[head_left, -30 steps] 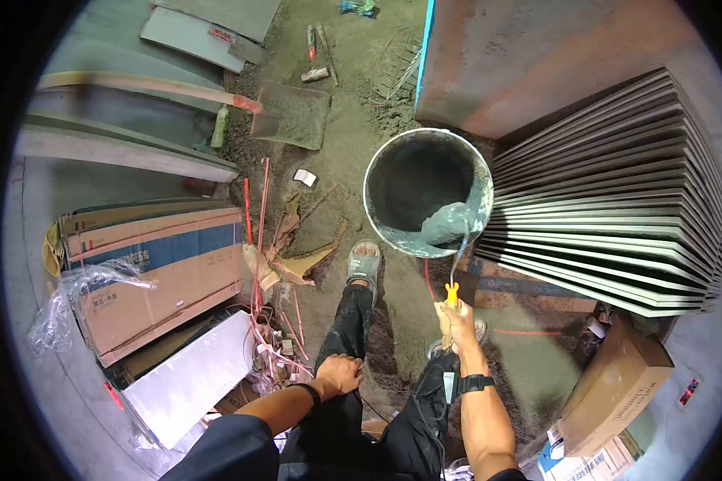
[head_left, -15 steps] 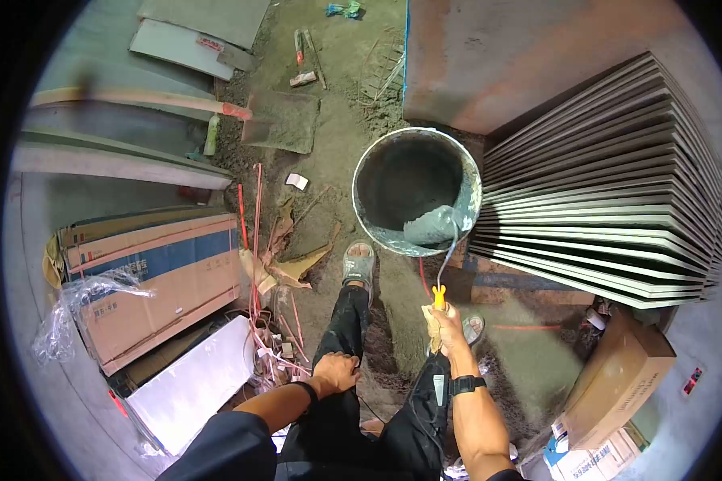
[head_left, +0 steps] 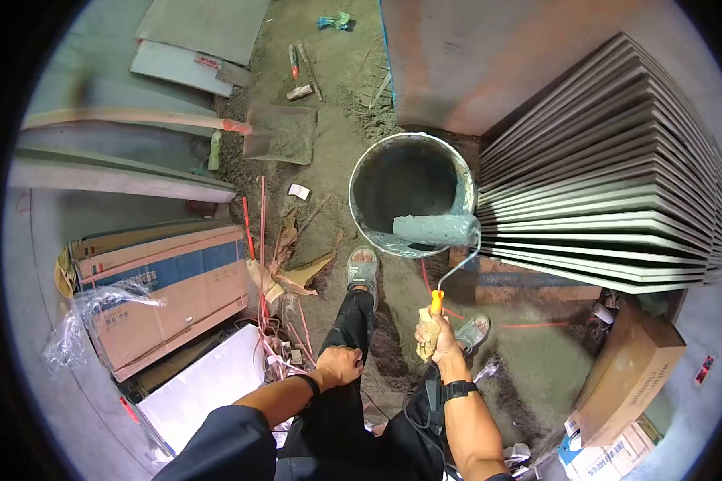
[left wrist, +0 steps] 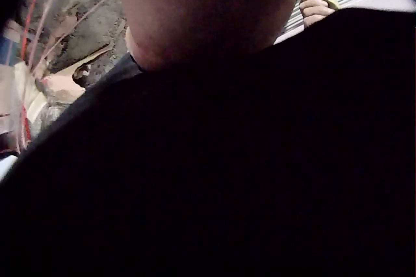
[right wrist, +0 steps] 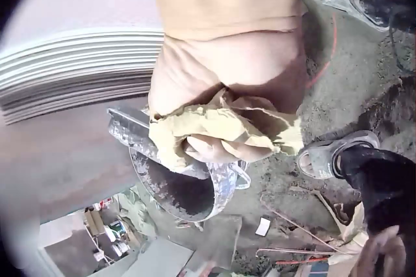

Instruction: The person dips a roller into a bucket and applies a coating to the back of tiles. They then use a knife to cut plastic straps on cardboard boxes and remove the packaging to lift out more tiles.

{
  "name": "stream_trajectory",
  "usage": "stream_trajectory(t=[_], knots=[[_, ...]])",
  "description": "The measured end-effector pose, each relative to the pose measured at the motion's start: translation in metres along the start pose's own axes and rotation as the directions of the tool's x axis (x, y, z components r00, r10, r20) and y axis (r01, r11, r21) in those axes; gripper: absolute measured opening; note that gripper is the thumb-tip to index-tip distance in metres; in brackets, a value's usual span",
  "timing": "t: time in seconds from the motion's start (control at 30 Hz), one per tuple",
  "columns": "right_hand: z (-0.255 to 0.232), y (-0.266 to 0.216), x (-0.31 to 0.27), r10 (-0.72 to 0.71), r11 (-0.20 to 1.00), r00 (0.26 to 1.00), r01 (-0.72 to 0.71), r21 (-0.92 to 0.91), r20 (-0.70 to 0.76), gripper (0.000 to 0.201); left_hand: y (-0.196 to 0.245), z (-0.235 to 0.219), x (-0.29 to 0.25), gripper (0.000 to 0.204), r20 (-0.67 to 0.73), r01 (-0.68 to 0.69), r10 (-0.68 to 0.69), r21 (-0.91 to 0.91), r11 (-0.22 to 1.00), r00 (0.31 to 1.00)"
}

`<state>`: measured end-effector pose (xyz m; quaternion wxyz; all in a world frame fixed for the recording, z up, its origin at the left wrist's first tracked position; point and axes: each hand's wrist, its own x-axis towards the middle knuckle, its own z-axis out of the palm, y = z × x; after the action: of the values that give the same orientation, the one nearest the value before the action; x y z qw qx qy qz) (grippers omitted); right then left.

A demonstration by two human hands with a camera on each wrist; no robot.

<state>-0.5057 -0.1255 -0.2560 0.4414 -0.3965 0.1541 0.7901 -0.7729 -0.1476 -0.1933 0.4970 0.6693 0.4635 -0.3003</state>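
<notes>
White-streaked around its mouth, a round bucket (head_left: 464, 188) stands on the gritty floor (head_left: 337, 168). Its right edge lies just beside a stack of panels (head_left: 586, 184), whose layered edges leave little room on that side; beyond, a rust-streaked surface (head_left: 497, 64) borders the far right. More room lies to the left—floor extends from the bucket to the blade of a shovel (head_left: 285, 135), with a white scrap (head_left: 298, 191) between. Nearer the person, a sandalled foot (head_left: 363, 268) lies between the bucket and torn cardboard (head_left: 305, 275).

A paint roller projects forward from the right hand (head_left: 447, 337). Its grey-coated sleeve (head_left: 433, 230) lies across the near part of the bucket's mouth, well beyond the fingers; contact with the rim cannot be told. From the sleeve's right end a bent metal rod (head_left: 462, 263) runs back to an orange-yellow handle (head_left: 436, 301).

The right fingers are clamped round this handle and its torn tan wrapping—the right wrist view shows fingertips (right wrist: 214, 149) curled against the wrapping. The left hand (head_left: 342, 364) rests on a dark trouser leg (head_left: 351, 321), well apart from the roller, its fingers loosely bent.
</notes>
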Motion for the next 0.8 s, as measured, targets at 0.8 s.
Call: stream_trajectory(t=[0.8], knots=[[0.043,-0.036,-0.185,-0.177,0.878,0.984,0.153,-0.453,-0.01,0.044,-0.07,-0.035,-0.013,0.039,-0.174,0.236,-0.27,-0.195,0.952,0.947]])
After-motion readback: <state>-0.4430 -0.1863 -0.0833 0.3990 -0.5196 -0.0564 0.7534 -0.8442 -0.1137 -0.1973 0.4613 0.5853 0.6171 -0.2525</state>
